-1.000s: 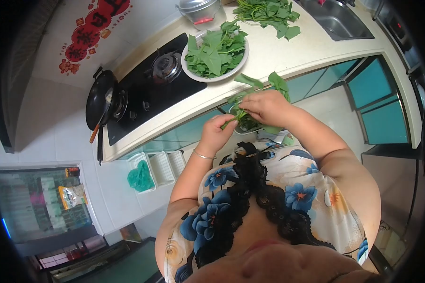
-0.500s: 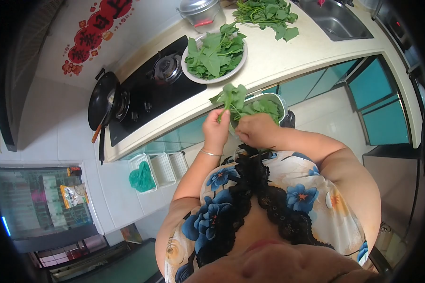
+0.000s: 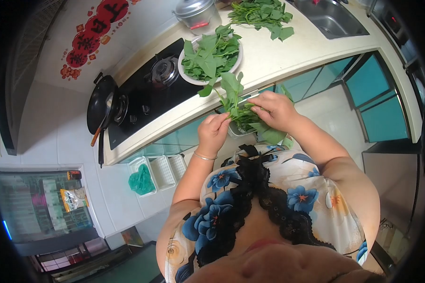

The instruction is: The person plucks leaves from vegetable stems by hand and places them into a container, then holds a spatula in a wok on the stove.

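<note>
My left hand (image 3: 215,129) is closed, thumb and fingertips pinching leafy green stems (image 3: 232,94) whose broad leaves stand up past the counter edge. Just right of it, my right hand (image 3: 274,111) closes on leafy greens, with leaves (image 3: 271,133) hanging below its palm. Beneath both hands is a light-coloured bin (image 3: 241,134), mostly hidden by the hands and leaves. On the counter beyond, a white bowl (image 3: 241,56) is heaped with picked green leaves (image 3: 212,56).
More leafy greens (image 3: 264,16) lie on the counter (image 3: 288,54) near the steel sink (image 3: 337,21). A lidded pot (image 3: 196,12) stands behind the bowl. To the left are a black gas hob (image 3: 151,99) and a wok (image 3: 101,104). White baskets (image 3: 163,172) hang below.
My right hand has lifted up and to the right, with leafy greens now in its grip. My left hand has shifted slightly left and down, and the greens there reach closer to the bowl.
</note>
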A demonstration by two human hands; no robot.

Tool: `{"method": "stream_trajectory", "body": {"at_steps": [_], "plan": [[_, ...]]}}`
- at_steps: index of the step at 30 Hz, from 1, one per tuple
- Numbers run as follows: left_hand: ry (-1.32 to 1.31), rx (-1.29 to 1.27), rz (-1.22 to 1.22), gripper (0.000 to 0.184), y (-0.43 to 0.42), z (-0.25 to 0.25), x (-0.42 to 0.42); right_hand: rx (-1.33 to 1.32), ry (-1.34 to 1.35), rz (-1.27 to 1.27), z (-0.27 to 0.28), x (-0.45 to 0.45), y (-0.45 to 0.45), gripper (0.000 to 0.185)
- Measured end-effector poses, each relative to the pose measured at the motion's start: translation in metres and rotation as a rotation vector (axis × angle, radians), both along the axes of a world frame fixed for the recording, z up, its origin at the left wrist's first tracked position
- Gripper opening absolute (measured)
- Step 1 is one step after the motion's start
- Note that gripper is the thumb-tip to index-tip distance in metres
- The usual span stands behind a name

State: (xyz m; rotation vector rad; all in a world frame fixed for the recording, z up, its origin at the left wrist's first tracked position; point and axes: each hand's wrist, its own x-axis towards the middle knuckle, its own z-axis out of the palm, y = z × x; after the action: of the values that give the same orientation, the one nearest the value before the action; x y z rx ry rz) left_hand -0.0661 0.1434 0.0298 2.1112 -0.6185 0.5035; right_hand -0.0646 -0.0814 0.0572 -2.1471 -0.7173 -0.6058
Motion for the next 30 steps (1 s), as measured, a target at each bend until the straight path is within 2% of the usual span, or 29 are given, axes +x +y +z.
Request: {"method": "stream_trajectory", "body": {"at_steps": [4, 7, 13, 20, 22, 23, 26, 28, 30], "plan": [[-0.138, 0.173, -0.036, 0.013, -0.001, 0.007, -0.003, -0.007, -0.046, 0.014, -0.008, 0.008, 0.003, 0.02], [-0.158, 0.206, -0.059, 0.014, 0.0, 0.009, -0.005, 0.03, -0.095, 0.053, -0.008, 0.008, 0.006, 0.022], [-0.163, 0.198, -0.057, 0.014, 0.001, 0.01, -0.008, -0.001, -0.093, 0.084, -0.006, 0.004, 0.01, 0.023], [-0.173, 0.213, -0.12, 0.014, 0.004, 0.008, -0.008, -0.024, -0.104, -0.003, -0.012, 0.006, 0.01, 0.023], [-0.099, 0.18, -0.121, 0.011, 0.003, 0.008, -0.009, -0.017, -0.102, -0.021, -0.012, 0.006, 0.01, 0.022], [-0.098, 0.179, -0.122, 0.011, 0.002, 0.004, -0.007, 0.018, -0.035, -0.039, -0.012, 0.006, 0.009, 0.02], [0.043, 0.055, -0.069, 0.011, 0.008, -0.02, 0.001, 0.116, 0.103, -0.088, -0.021, 0.007, 0.004, 0.019], [0.858, -0.592, -0.11, 0.016, 0.015, -0.033, 0.007, 0.179, 0.172, -0.124, -0.028, 0.01, -0.003, 0.018], [0.9, -0.691, -0.2, 0.019, 0.019, -0.038, 0.013, 0.202, 0.305, -0.197, -0.033, 0.011, -0.011, 0.018]]}}
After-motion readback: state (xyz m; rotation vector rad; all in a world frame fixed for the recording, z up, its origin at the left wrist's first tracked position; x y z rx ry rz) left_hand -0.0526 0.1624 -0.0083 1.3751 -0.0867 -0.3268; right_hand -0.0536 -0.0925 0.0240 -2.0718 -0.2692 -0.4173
